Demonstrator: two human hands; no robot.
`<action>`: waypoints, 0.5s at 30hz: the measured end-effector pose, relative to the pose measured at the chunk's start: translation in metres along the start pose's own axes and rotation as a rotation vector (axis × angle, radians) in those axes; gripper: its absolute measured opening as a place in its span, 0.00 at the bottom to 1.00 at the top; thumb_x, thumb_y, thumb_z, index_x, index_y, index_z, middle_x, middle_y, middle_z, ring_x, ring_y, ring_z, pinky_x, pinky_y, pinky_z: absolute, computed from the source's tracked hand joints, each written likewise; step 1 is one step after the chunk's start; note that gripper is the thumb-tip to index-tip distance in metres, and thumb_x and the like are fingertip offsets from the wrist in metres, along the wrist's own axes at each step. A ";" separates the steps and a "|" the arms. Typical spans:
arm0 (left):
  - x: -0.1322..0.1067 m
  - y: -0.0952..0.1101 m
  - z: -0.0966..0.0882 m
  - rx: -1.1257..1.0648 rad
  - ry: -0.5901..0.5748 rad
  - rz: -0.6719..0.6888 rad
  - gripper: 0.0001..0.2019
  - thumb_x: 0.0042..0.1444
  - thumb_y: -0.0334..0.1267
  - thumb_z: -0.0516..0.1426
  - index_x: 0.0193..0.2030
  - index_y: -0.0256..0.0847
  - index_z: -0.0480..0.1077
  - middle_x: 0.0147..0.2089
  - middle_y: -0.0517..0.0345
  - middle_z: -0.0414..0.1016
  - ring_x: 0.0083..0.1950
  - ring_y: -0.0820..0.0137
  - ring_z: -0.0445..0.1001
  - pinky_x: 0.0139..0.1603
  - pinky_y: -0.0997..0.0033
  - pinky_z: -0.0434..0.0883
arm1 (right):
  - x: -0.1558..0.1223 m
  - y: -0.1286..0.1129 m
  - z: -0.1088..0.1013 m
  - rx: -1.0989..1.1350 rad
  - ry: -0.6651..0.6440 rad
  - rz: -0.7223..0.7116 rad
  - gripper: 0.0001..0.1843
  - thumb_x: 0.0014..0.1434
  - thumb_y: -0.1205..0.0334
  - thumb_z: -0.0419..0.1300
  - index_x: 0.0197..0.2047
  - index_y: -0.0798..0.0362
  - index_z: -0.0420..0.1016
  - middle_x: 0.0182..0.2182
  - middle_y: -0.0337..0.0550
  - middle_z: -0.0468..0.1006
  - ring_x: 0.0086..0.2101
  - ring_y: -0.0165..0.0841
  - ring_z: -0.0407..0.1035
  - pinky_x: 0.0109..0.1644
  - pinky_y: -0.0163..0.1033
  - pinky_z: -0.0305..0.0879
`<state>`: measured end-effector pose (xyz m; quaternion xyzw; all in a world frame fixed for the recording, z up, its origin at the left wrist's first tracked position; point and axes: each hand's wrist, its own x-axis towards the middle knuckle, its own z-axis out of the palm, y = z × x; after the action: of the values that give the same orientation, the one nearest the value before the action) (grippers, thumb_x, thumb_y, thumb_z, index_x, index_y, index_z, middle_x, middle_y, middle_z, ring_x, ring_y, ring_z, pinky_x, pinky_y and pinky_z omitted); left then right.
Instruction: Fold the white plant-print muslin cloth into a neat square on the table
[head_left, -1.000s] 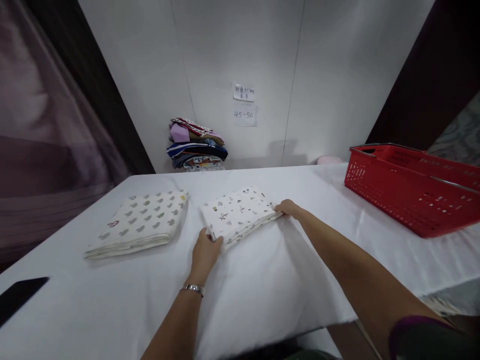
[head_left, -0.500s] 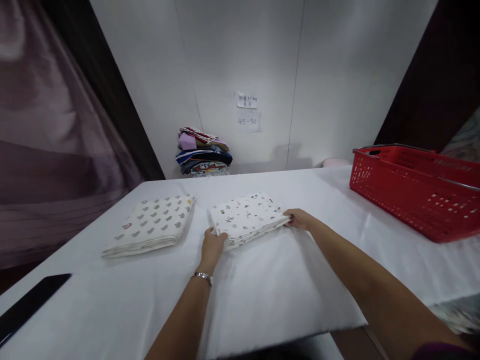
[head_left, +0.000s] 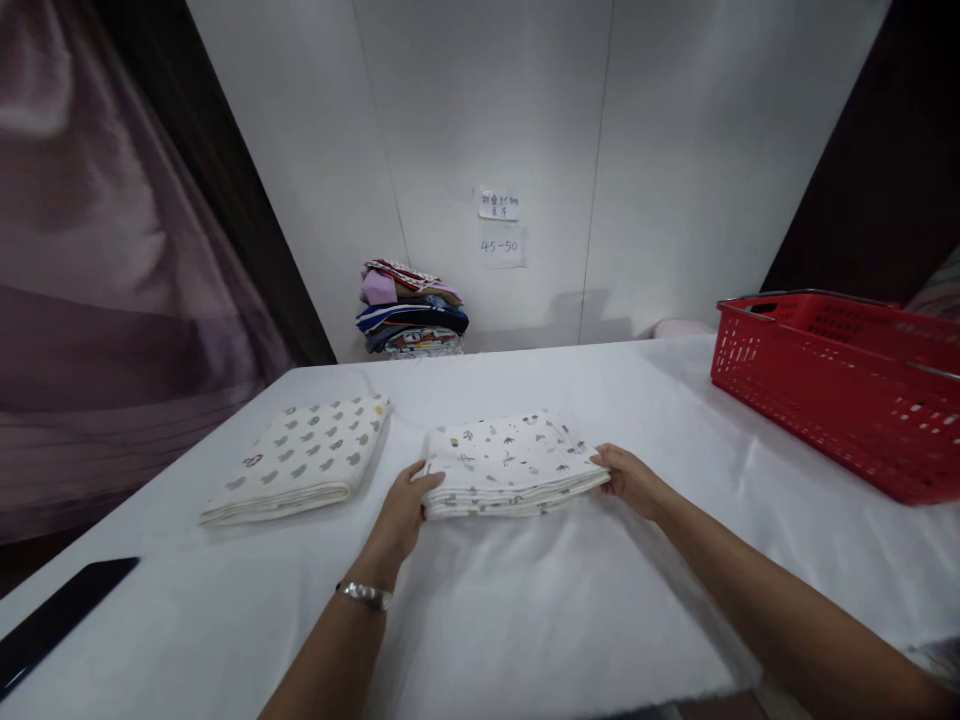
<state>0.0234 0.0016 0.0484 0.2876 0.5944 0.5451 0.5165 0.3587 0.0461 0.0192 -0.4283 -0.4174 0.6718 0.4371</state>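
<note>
A folded white cloth (head_left: 510, 455) with small printed figures lies in the middle of the table, its layered edge facing me. My left hand (head_left: 409, 505) grips its near left corner, thumb on top and fingers underneath. At the near right corner my right hand (head_left: 626, 478) pinches the layers in the same way. To the left lies a second folded cloth (head_left: 307, 450), white with rows of grey shapes and a few coloured ones; neither hand touches it.
A red plastic basket (head_left: 832, 390) stands at the right on the white-covered table (head_left: 555, 620). A dark flat object (head_left: 64, 615) lies at the left edge. Behind the table is a pile of folded fabrics (head_left: 412, 310). Paper notes (head_left: 501, 230) hang on the wall.
Both hands have drawn the folded cloth a little toward me and to the right, and its front edge now lies straighter across. The view has shifted slightly.
</note>
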 end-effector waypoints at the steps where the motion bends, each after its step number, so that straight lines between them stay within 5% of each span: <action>1: 0.005 0.011 0.005 -0.003 -0.018 0.033 0.22 0.47 0.34 0.60 0.51 0.40 0.63 0.42 0.50 0.74 0.37 0.69 0.74 0.32 0.74 0.69 | 0.004 -0.006 0.001 -0.011 0.019 -0.010 0.12 0.46 0.57 0.63 0.29 0.51 0.64 0.23 0.34 0.70 0.25 0.27 0.65 0.27 0.31 0.63; 5: 0.044 0.072 0.038 -0.097 -0.079 0.177 0.17 0.42 0.32 0.62 0.41 0.37 0.67 0.35 0.54 0.73 0.32 0.73 0.71 0.29 0.76 0.66 | 0.038 -0.053 0.008 -0.025 0.107 -0.133 0.09 0.47 0.57 0.59 0.30 0.52 0.65 0.24 0.37 0.70 0.25 0.28 0.63 0.24 0.31 0.61; 10: 0.087 0.144 0.081 -0.156 -0.156 0.318 0.08 0.41 0.31 0.59 0.29 0.36 0.65 0.26 0.62 0.68 0.28 0.77 0.68 0.29 0.77 0.66 | 0.071 -0.126 0.015 0.073 0.194 -0.485 0.12 0.45 0.58 0.61 0.32 0.52 0.64 0.27 0.36 0.69 0.27 0.27 0.64 0.26 0.30 0.62; 12: 0.091 0.154 0.088 -0.179 -0.187 0.353 0.08 0.41 0.32 0.59 0.29 0.36 0.64 0.27 0.63 0.67 0.28 0.77 0.68 0.31 0.77 0.67 | 0.073 -0.137 0.012 0.090 0.211 -0.563 0.15 0.44 0.58 0.63 0.34 0.51 0.64 0.28 0.35 0.70 0.28 0.27 0.65 0.28 0.30 0.63; 15: 0.086 0.141 0.087 -0.071 -0.180 0.348 0.09 0.42 0.33 0.58 0.33 0.37 0.65 0.29 0.61 0.69 0.30 0.76 0.70 0.32 0.76 0.67 | 0.067 -0.122 0.002 0.051 0.257 -0.499 0.18 0.44 0.59 0.64 0.38 0.50 0.64 0.30 0.35 0.71 0.28 0.27 0.66 0.26 0.30 0.63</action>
<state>0.0473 0.1443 0.1668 0.4153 0.4673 0.6190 0.4754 0.3678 0.1417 0.1197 -0.3827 -0.4339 0.4939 0.6491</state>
